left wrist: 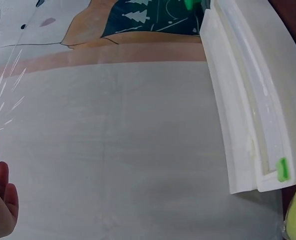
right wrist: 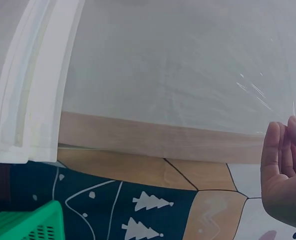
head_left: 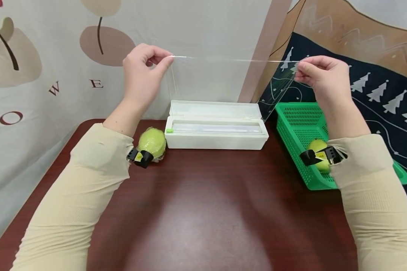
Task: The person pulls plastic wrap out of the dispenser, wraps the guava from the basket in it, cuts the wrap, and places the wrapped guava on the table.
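Observation:
A sheet of clear plastic wrap [head_left: 224, 60] is stretched between both hands, its upper edge nearly level. My left hand [head_left: 146, 73] pinches one upper corner between thumb and fingers. At the other corner my right hand [head_left: 327, 79] pinches the wrap too; the right wrist view shows creases fanning out from its fingertips. Below and between the hands stands a white wrap dispenser box [head_left: 217, 142], its lid [head_left: 217, 109] raised at the back. A green slider [head_left: 170, 130] sits at the box's left end. Whether the wrap's lower edge still joins the box is hard to tell.
A green round fruit [head_left: 152, 141], covered in clear wrap, rests against the box's left end. To the right, a green perforated basket [head_left: 293, 158] holds another green fruit [head_left: 316, 145], partly hidden by the right wrist camera. Printed cloth hangs behind the dark wooden table [head_left: 203, 210].

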